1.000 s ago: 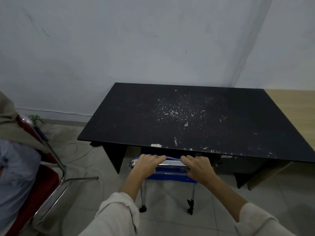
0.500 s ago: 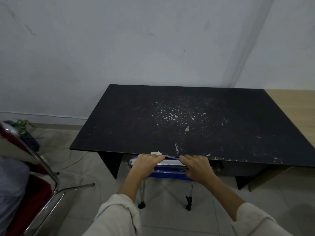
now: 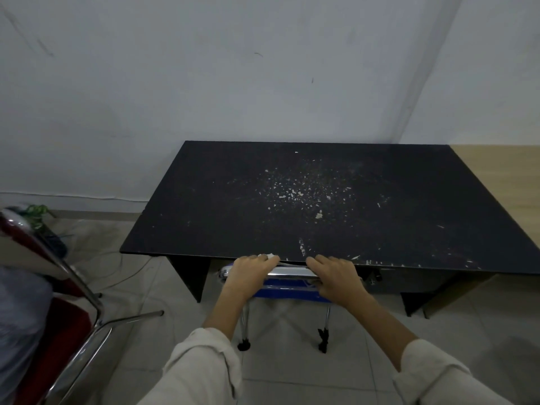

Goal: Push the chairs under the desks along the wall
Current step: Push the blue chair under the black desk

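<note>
A blue chair (image 3: 287,289) with a chrome frame stands at the front edge of a black desk (image 3: 306,200) against the grey wall. Its seat is hidden under the desktop; only the backrest top and two rear legs show. My left hand (image 3: 248,273) grips the left part of the chrome top rail. My right hand (image 3: 336,277) grips the right part of the same rail. The rail touches or nearly touches the desk's front edge. White flakes are scattered over the desktop.
A red chair (image 3: 55,323) with a chrome frame stands at the left, with a person in a blue-grey garment (image 3: 17,311) seated on it. A light wooden desk (image 3: 505,173) adjoins the black desk on the right. Cables lie on the tiled floor (image 3: 280,372) by the wall.
The blue chair has slid further under the black desk with both hands on its rail. The view has shifted, so the red chair sits more to the left edge.
</note>
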